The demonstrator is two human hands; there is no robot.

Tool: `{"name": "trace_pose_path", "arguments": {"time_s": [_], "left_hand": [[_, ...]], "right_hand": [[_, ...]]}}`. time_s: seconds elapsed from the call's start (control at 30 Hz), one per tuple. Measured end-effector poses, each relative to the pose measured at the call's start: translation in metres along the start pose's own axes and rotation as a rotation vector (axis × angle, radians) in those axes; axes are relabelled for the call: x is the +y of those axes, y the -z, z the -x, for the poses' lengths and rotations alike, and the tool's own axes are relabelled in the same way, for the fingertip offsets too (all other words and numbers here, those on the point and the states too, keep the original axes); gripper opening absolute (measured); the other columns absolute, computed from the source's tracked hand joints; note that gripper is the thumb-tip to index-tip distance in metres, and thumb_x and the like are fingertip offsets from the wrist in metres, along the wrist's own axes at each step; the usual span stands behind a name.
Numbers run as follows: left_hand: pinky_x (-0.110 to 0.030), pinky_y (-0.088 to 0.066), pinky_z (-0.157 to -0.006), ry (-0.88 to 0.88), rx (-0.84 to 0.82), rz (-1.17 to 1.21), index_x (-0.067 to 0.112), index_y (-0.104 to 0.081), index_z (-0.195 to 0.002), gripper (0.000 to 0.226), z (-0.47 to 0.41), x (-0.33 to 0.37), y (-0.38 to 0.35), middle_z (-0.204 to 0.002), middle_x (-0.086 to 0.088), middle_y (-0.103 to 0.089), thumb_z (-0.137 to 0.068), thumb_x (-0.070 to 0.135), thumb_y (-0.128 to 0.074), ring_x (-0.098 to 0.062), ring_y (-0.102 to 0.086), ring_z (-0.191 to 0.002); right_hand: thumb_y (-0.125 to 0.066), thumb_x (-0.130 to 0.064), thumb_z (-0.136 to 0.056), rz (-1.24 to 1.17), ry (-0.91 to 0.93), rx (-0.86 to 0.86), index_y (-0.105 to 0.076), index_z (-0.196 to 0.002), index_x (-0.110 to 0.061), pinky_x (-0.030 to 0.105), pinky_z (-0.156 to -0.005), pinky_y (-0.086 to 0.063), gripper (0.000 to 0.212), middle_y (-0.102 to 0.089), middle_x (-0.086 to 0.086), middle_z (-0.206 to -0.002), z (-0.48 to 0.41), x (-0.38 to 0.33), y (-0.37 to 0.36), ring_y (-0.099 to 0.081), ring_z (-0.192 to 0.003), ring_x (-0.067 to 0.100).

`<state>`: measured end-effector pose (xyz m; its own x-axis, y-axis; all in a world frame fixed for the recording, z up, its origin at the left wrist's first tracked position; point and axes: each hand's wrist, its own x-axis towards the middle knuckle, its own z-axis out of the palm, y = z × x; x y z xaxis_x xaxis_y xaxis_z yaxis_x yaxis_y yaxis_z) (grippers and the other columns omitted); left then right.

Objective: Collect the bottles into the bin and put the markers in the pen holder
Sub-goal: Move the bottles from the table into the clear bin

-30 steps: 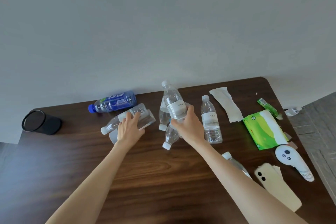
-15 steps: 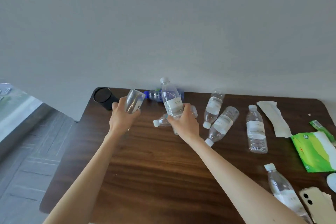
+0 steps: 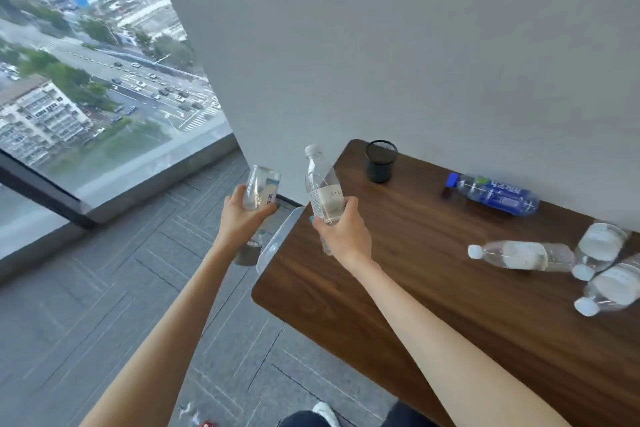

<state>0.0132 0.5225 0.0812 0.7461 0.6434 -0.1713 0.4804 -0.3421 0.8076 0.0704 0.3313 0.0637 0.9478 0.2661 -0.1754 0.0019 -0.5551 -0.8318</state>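
Observation:
My left hand (image 3: 242,218) grips a clear bottle (image 3: 260,188) with its base pointing up, held past the table's left edge. My right hand (image 3: 341,230) holds a second clear bottle (image 3: 322,189) upright, white cap on top, over the table's left corner. Below and between my hands the rim of a clear plastic bin (image 3: 277,239) shows beside the table edge. A black mesh pen holder (image 3: 381,161) stands at the far left corner. A blue bottle (image 3: 495,192) lies by the wall. Three clear bottles (image 3: 523,255) lie at the right. No markers are in view.
The dark wooden table (image 3: 433,305) meets a grey wall at the back. Grey carpet tiles (image 3: 86,305) cover the floor on the left, under a floor-length window (image 3: 86,62). My shoe (image 3: 325,414) shows at the bottom edge.
The view has swung left. Both hands have carried their bottles leftward, from the cluster mid-table to the table's left edge above the bin.

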Motion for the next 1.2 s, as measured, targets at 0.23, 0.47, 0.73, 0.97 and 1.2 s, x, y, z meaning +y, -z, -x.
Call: {"name": "trace_pose_path", "arguments": {"time_s": [0.23, 0.47, 0.73, 0.97, 1.2], "left_hand": [[-0.015, -0.046, -0.043, 0.105, 0.023, 0.068, 0.015, -0.05, -0.125, 0.058, -0.028, -0.064, 0.057, -0.115, -0.012, -0.056, -0.077, 0.032, -0.078, -0.016, -0.06, -0.081], [-0.013, -0.043, -0.047, 0.129, -0.064, 0.048, 0.011, -0.048, -0.127, 0.058, -0.087, -0.086, 0.062, -0.11, -0.006, -0.061, -0.08, 0.03, -0.075, -0.007, -0.059, -0.076], [-0.019, -0.05, -0.054, 0.2, -0.15, 0.044, 0.012, -0.036, -0.122, 0.067, -0.165, -0.092, 0.043, -0.111, -0.007, -0.053, -0.076, 0.035, -0.078, -0.016, -0.061, -0.082], [-0.047, -0.056, -0.083, 0.269, -0.296, -0.005, 0.021, -0.032, -0.112, 0.059, -0.208, -0.119, 0.01, -0.106, -0.006, -0.056, -0.078, 0.045, -0.074, -0.025, -0.065, -0.087], [-0.045, -0.054, -0.086, 0.27, -0.441, -0.059, 0.013, -0.041, -0.125, 0.069, -0.251, -0.138, -0.017, -0.117, -0.011, -0.061, -0.077, 0.052, -0.072, -0.027, -0.064, -0.098]], "right_hand": [[-0.065, -0.047, -0.082, 0.091, 0.007, -0.115, -0.038, -0.112, -0.023, 0.043, -0.08, -0.053, 0.047, -0.061, -0.005, -0.112, -0.009, -0.042, -0.088, -0.064, -0.097, 0.022], [-0.065, -0.045, -0.083, 0.121, -0.038, -0.159, -0.036, -0.115, -0.022, 0.038, -0.078, -0.051, 0.048, -0.06, -0.003, -0.116, -0.056, -0.049, -0.136, -0.064, -0.098, 0.022], [-0.065, -0.047, -0.081, 0.121, -0.2, -0.152, -0.036, -0.114, -0.022, 0.04, -0.081, -0.051, 0.05, -0.058, -0.004, -0.115, -0.122, -0.042, -0.159, -0.062, -0.099, 0.023], [-0.065, -0.046, -0.081, 0.124, -0.33, -0.083, -0.043, -0.119, -0.015, 0.036, -0.078, -0.047, 0.052, -0.05, -0.001, -0.115, -0.143, -0.025, -0.178, -0.06, -0.098, 0.023], [-0.067, -0.045, -0.078, 0.048, -0.533, 0.045, -0.049, -0.109, -0.014, 0.041, -0.08, -0.051, 0.047, -0.055, 0.001, -0.111, -0.15, -0.004, -0.197, -0.059, -0.092, 0.02]]}}
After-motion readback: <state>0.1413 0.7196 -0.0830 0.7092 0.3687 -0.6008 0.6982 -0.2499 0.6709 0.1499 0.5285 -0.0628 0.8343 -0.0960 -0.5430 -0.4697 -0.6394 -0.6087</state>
